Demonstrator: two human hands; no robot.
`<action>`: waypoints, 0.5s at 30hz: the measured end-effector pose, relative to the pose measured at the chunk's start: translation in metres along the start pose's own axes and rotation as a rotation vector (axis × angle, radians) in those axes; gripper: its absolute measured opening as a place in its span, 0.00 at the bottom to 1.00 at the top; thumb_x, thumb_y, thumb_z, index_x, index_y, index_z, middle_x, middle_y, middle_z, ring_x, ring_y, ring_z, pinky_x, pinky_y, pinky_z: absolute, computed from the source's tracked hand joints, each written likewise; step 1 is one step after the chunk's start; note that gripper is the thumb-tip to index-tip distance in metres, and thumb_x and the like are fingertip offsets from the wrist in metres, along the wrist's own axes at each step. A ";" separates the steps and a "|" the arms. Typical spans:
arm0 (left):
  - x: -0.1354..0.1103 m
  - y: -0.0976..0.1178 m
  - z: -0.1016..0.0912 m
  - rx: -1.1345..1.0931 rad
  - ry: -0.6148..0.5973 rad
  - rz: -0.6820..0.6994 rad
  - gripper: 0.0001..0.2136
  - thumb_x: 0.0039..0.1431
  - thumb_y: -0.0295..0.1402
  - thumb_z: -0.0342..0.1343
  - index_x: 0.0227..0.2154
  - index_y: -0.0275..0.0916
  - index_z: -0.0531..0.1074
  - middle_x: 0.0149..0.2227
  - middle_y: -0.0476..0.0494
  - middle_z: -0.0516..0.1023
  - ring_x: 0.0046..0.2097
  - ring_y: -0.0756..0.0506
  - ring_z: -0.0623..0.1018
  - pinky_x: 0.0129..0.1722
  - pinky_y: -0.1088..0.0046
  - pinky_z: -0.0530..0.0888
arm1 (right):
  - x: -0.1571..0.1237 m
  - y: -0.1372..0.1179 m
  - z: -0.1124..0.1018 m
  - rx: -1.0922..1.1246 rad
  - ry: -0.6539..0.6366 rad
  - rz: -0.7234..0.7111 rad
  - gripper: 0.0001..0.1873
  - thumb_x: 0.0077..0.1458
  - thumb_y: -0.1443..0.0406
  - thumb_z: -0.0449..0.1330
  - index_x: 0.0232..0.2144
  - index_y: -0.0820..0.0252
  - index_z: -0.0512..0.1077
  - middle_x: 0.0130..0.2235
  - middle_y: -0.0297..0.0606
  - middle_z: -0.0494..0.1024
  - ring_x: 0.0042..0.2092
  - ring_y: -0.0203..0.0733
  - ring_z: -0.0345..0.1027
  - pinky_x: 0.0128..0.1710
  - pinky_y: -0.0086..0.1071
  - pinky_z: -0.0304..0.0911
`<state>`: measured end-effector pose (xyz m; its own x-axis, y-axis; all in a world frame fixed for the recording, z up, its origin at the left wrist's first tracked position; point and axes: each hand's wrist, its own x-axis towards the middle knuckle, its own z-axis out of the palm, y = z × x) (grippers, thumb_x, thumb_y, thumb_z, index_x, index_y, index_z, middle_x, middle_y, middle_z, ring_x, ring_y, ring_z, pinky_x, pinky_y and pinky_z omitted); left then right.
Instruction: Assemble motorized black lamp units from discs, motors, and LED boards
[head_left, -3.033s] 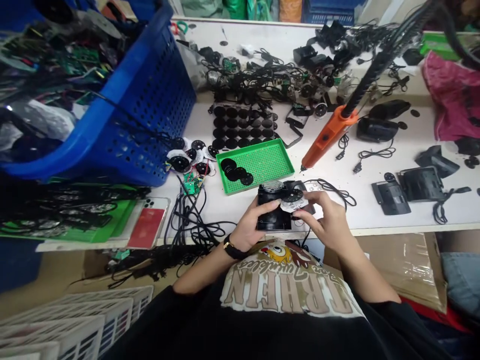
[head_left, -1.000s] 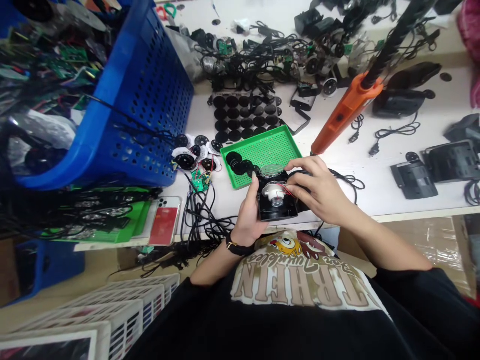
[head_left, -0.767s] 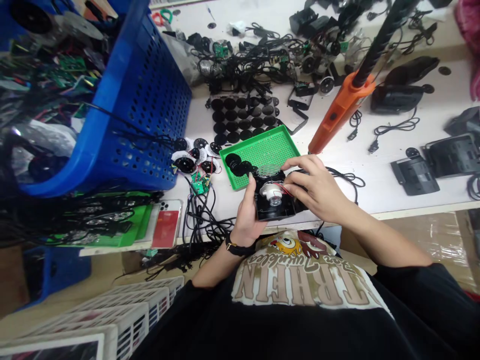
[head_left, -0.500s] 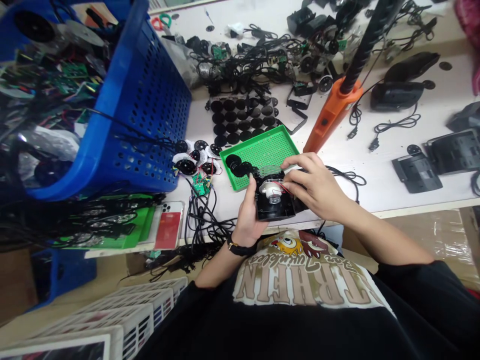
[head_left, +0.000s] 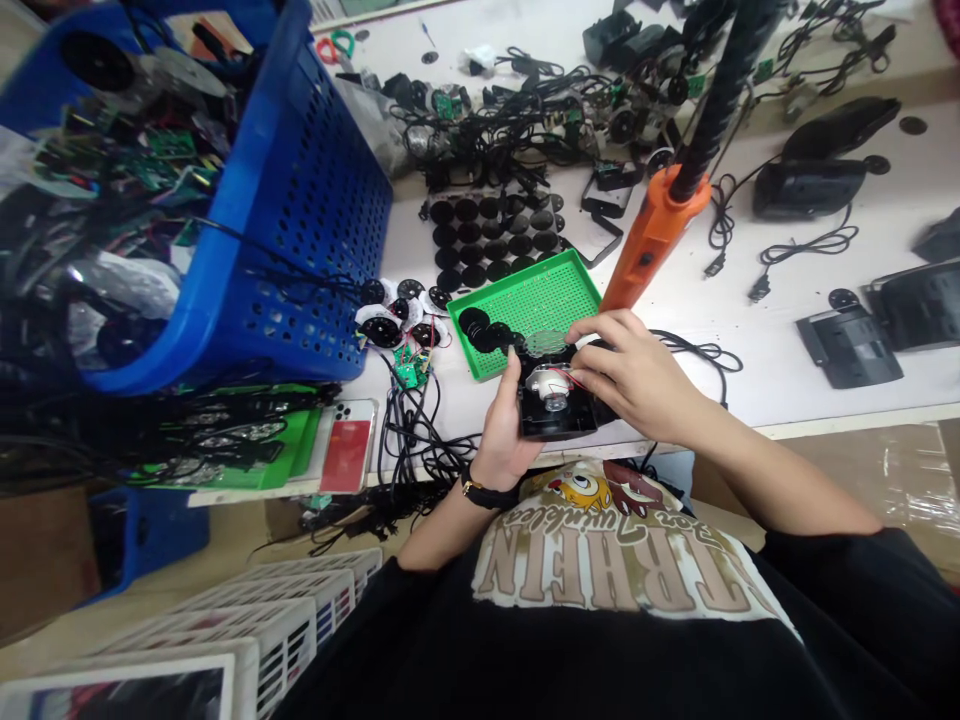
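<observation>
left hand (head_left: 501,430) cradles black square plastic housing (head_left: 544,425), thumb along its edge. right hand (head_left: 637,368) pinches white round casing (head_left: 545,388) beside thin red wires (head_left: 571,378); firm support from both sides suits this close work.

Upside down on the person's black T-shirt (head_left: 622,590), large tan capitals seem to read "TRHEIN", under a warped, barely legible cursive line.
</observation>
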<state>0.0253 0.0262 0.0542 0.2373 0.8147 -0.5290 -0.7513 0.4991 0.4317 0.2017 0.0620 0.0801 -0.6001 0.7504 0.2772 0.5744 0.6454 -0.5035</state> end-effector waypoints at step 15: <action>-0.002 -0.001 0.003 0.005 0.000 0.023 0.21 0.73 0.47 0.50 0.52 0.35 0.78 0.47 0.40 0.85 0.53 0.38 0.83 0.55 0.59 0.78 | -0.001 -0.001 -0.003 -0.058 -0.039 -0.058 0.13 0.72 0.63 0.52 0.37 0.57 0.74 0.54 0.45 0.77 0.52 0.53 0.63 0.52 0.51 0.66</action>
<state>0.0277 0.0252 0.0574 0.2204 0.8259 -0.5189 -0.7535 0.4820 0.4471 0.2031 0.0611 0.0830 -0.6536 0.7062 0.2721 0.5687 0.6956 -0.4391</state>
